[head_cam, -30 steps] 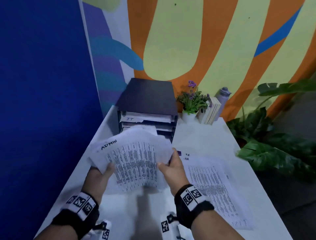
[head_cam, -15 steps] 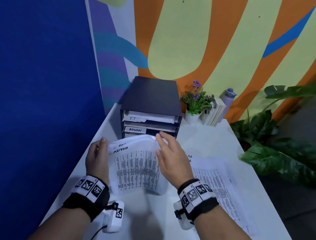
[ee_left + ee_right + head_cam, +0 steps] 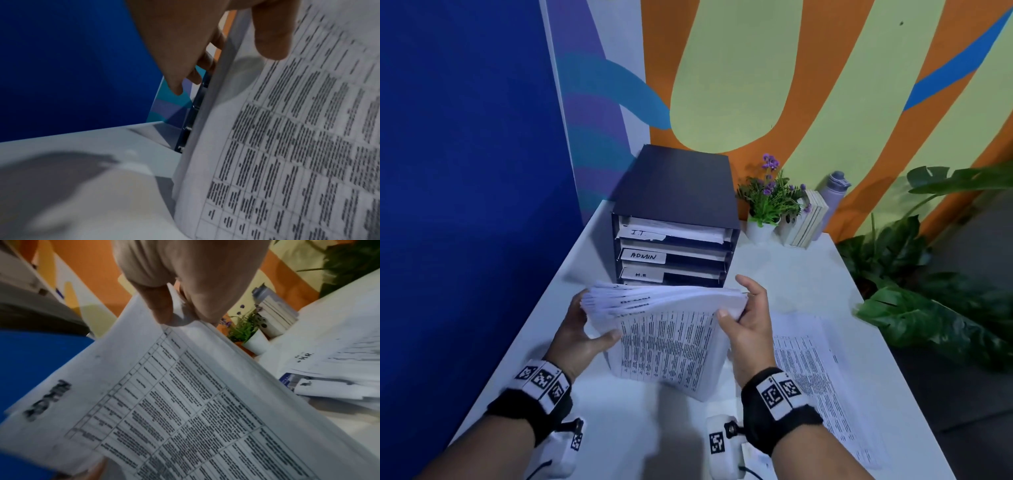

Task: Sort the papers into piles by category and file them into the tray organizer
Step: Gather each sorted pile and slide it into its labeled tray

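Observation:
Both hands hold a stack of printed papers marked ADMIN above the white table, its top edge bent toward the organizer. My left hand grips the stack's left side, thumb on the front sheet. My right hand pinches the upper right corner. Just behind stands the black tray organizer with trays labelled I.T., ADMIN and H.R. A second pile marked H.R. lies flat on the table to the right.
The white table has a blue partition along its left. At the back right stand a small potted flower, several books and a grey bottle. A large leafy plant spreads beyond the right edge.
The ADMIN stack was squared between both hands, then lifted and tipped forward toward the organizer. My right hand shifted from the top of the stack to its upper right corner.

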